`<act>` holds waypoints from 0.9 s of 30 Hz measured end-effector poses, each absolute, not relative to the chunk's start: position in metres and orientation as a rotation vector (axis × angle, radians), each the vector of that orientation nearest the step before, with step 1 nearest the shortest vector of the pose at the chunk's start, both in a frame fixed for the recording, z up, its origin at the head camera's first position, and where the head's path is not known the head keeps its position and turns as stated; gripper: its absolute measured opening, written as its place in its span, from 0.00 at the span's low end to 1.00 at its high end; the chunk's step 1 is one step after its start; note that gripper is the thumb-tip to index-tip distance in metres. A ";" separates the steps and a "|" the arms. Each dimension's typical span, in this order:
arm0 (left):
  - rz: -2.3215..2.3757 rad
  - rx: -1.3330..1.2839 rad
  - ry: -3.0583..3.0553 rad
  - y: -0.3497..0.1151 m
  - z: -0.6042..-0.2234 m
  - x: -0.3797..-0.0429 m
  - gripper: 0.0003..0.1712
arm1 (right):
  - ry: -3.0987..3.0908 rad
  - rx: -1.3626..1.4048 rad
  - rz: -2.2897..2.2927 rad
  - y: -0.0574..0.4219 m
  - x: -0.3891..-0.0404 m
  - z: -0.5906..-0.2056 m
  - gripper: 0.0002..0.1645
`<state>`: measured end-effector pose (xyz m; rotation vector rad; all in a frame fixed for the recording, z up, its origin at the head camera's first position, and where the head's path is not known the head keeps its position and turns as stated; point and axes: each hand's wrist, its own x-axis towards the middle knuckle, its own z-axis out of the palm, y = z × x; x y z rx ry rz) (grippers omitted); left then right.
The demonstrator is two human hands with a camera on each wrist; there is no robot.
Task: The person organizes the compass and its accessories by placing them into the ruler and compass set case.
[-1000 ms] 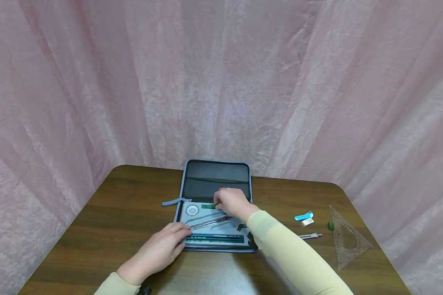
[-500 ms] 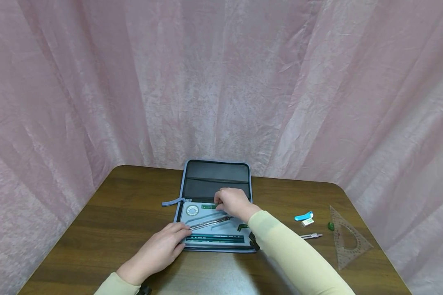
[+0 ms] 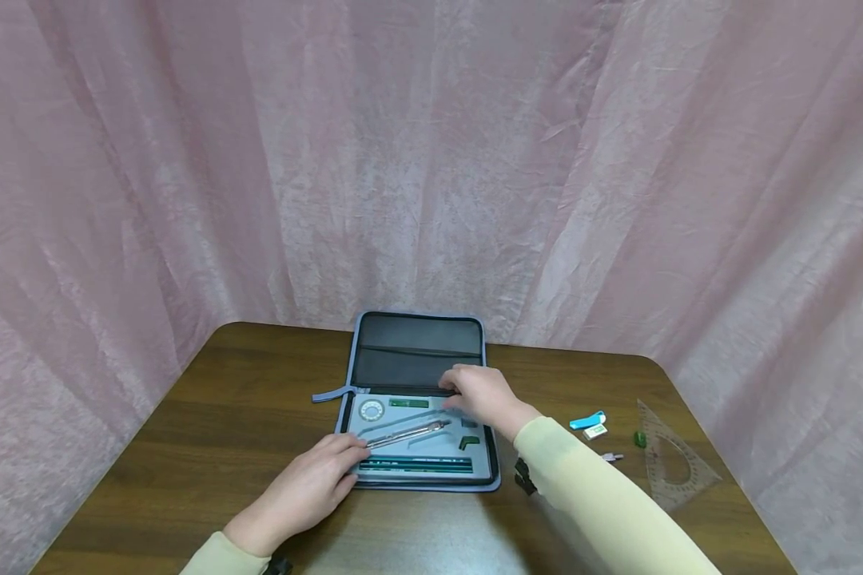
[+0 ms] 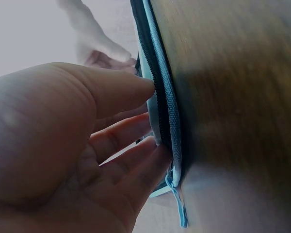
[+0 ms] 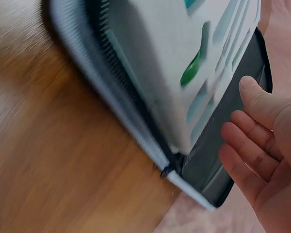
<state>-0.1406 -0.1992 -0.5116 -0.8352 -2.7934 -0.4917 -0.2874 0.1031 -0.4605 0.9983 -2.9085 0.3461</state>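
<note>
An open zip case (image 3: 492, 471) lies on the table, its lid raised at the back. In its pale tray (image 3: 417, 449) sit a metal compass (image 3: 406, 434), dark green pencils (image 3: 417, 465), a white round dial-like piece (image 3: 371, 410), a green strip-shaped piece (image 3: 408, 403) and a small green angled piece (image 3: 468, 442). My left hand (image 3: 304, 489) rests on the case's left edge, fingertips by the compass's end. My right hand (image 3: 485, 397) hovers over the tray's back right part. In the right wrist view its fingers (image 5: 250, 145) are loosely bent around nothing.
On the table's right lie a blue-and-white piece (image 3: 587, 421), a white eraser (image 3: 594, 432), a small green object (image 3: 640, 439), a clear set square (image 3: 679, 471) and a metal tool's tip (image 3: 611, 458), mostly hidden by my right sleeve. A pink curtain (image 3: 417, 160) hangs behind.
My right hand has moved right from the back of the tray and its fingers have loosened. The green strip and the angled piece are now uncovered. My left hand stays on the case.
</note>
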 end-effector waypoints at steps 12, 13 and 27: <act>-0.485 -0.842 -2.799 -0.199 -0.509 -0.141 0.21 | -2.921 0.900 0.324 0.169 -0.279 -0.458 0.20; -0.485 -0.843 -2.798 -0.199 -0.509 -0.141 0.21 | -2.919 0.900 0.326 0.174 -0.278 -0.458 0.20; -0.500 -0.826 -2.826 -0.199 -0.509 -0.142 0.21 | -2.912 0.835 0.211 0.240 -0.267 -0.453 0.23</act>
